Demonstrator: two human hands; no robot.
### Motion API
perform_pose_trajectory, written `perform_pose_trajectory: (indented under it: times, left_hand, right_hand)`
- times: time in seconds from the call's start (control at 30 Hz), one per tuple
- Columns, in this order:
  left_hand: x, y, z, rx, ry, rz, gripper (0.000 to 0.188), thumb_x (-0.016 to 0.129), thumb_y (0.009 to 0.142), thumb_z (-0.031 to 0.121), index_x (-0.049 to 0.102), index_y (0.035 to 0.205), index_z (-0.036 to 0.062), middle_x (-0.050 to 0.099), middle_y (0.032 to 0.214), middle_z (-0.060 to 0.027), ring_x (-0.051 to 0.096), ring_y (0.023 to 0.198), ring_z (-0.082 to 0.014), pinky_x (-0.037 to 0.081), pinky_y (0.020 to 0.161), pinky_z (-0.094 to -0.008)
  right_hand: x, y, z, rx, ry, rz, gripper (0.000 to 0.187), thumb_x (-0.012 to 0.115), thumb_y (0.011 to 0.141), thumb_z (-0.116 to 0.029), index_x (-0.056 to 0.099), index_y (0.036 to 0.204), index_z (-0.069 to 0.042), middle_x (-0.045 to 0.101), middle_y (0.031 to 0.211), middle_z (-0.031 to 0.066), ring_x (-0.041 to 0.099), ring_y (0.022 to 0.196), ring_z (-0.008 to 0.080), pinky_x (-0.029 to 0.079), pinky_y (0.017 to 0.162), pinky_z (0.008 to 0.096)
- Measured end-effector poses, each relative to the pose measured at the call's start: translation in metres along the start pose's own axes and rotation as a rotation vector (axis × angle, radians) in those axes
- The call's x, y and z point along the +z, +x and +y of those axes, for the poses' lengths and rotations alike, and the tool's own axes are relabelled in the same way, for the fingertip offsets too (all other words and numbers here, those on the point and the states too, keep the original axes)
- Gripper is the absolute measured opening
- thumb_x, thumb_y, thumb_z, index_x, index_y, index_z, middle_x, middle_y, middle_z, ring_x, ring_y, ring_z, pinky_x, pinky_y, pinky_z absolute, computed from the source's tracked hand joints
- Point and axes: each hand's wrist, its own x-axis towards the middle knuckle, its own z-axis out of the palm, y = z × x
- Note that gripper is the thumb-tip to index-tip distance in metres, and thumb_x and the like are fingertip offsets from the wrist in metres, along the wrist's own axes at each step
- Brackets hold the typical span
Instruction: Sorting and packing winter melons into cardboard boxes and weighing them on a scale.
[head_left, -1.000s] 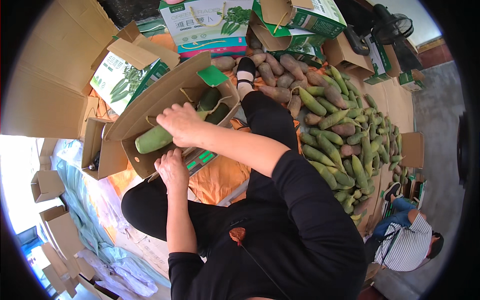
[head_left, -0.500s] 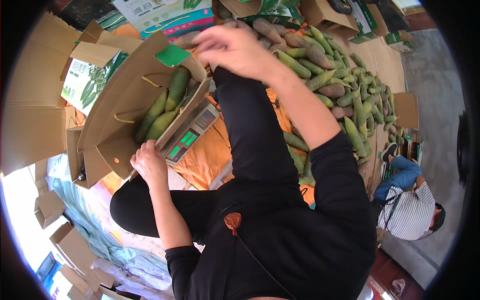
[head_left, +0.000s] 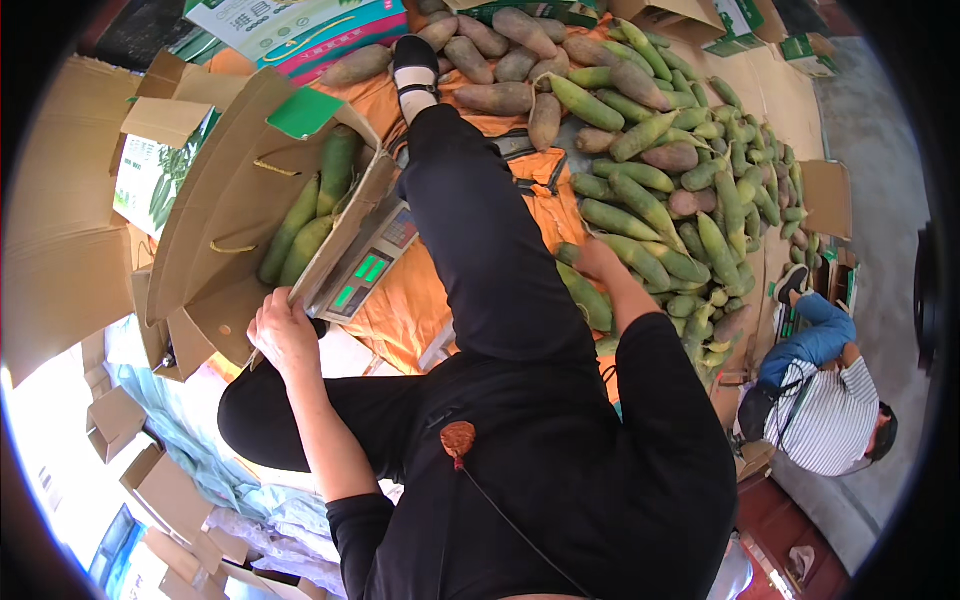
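On the left, my left hand point(head_left: 284, 330) is closed on the near edge of an opened cardboard box point(head_left: 215, 195). Several green radishes point(head_left: 303, 232) lie inside this box, which tilts up beside a digital scale point(head_left: 362, 268) with lit green displays. Over on the other side of my leg, my right hand point(head_left: 602, 262) is down at the near edge of the radish pile point(head_left: 640, 205). Its fingers look curled around a green radish point(head_left: 568, 253), whose end sticks out to the left; the fingertips are partly hidden.
Reddish-brown radishes point(head_left: 495, 98) lie at the far side, beyond my outstretched leg point(head_left: 480, 230). Printed cartons point(head_left: 300, 30) stand at the far left. Orange sheeting point(head_left: 400, 310) covers the floor under the scale. A person in a striped shirt point(head_left: 825, 420) sits at the right.
My right hand has come down from above the box's far end to the radish pile on the right. My left hand stays on the box edge.
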Motion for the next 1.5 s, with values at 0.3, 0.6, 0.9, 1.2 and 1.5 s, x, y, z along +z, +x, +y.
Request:
perform_pose_trajectory:
  times: [0.3, 0.6, 0.9, 1.2, 1.5]
  left_hand:
    - [-0.009, -0.003, -0.003, -0.029, 0.006, 0.015, 0.014, 0.067, 0.076, 0.008, 0.064, 0.090, 0.0106, 0.064, 0.085, -0.0068, 0.061, 0.086, -0.0274, 0.041, 0.084, -0.0418]
    - [-0.013, -0.005, -0.005, -0.045, -0.038, 0.036, 0.014, 0.065, 0.075, 0.006, 0.064, 0.088, 0.0102, 0.063, 0.082, -0.0069, 0.061, 0.085, -0.0271, 0.040, 0.085, -0.0417]
    - [-0.011, -0.009, -0.007, -0.052, -0.054, 0.071, 0.007, 0.063, 0.076, 0.007, 0.063, 0.082, 0.0114, 0.061, 0.077, -0.0055, 0.060, 0.083, -0.0257, 0.040, 0.087, -0.0420]
    - [-0.007, -0.008, -0.006, -0.037, -0.090, 0.100, 0.009, 0.066, 0.075, 0.005, 0.065, 0.083, 0.0100, 0.061, 0.076, -0.0062, 0.060, 0.082, -0.0262, 0.041, 0.085, -0.0424]
    - [0.000, -0.009, -0.008, -0.017, -0.102, 0.153, 0.003, 0.061, 0.078, 0.007, 0.061, 0.078, 0.0106, 0.059, 0.074, -0.0058, 0.059, 0.080, -0.0254, 0.040, 0.084, -0.0423]
  right_hand:
    - [0.032, -0.078, -0.034, 0.308, 0.274, -0.109, 0.076, 0.070, 0.076, -0.042, 0.041, 0.141, -0.015, 0.042, 0.141, 0.0170, 0.041, 0.130, 0.0372, 0.035, 0.107, 0.0473]
    - [0.062, -0.058, -0.032, 0.323, 0.313, 0.072, 0.078, 0.078, 0.072, -0.035, 0.041, 0.134, -0.006, 0.047, 0.135, 0.0177, 0.043, 0.129, 0.0336, 0.043, 0.102, 0.0454]
    - [0.058, -0.054, -0.019, 0.346, 0.302, 0.022, 0.067, 0.072, 0.075, -0.048, 0.049, 0.115, 0.000, 0.059, 0.118, 0.0224, 0.057, 0.113, 0.0380, 0.049, 0.091, 0.0471]
    - [-0.004, -0.080, 0.002, 0.208, 0.171, 0.029, 0.078, 0.084, 0.063, -0.029, 0.049, 0.125, 0.003, 0.060, 0.120, 0.0218, 0.057, 0.114, 0.0369, 0.048, 0.092, 0.0429]
    - [-0.156, -0.104, -0.041, -0.082, 0.620, 0.412, 0.063, 0.082, 0.061, -0.007, 0.052, 0.116, 0.004, 0.063, 0.102, 0.0146, 0.060, 0.092, 0.0238, 0.048, 0.082, 0.0342]
